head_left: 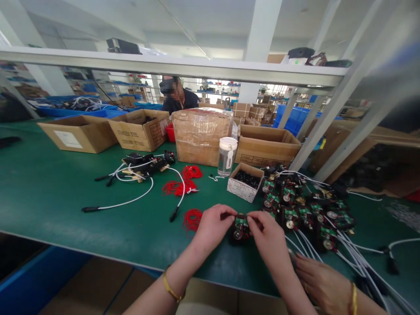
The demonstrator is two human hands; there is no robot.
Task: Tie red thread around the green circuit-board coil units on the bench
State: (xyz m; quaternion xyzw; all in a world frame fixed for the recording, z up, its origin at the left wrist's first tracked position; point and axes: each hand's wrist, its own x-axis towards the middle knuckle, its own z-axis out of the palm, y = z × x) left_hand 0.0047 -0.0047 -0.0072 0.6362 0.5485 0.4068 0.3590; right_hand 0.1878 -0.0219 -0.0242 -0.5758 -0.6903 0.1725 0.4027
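A small black assembly with a green circuit board [241, 223] and a round metal part stands near the table's front edge. My left hand [215, 223] pinches its upper left side between thumb and fingers. On the upper right side, my right hand [266, 232] grips the same assembly, with its fingertips partly hidden. Coils of red wire [192, 220] lie left of my left hand. Another person's hand [316, 275], with a yellow bracelet at the wrist, is beside my right forearm, near a bundle of white cables [351, 251].
Several similar circuit assemblies [305, 214] crowd the right side. A small box of black parts [246, 181] and a clear bottle [227, 157] stand ahead. Cardboard boxes [203, 135] line the back below a shelf [197, 68]. Black assemblies with white cables [144, 166] lie left.
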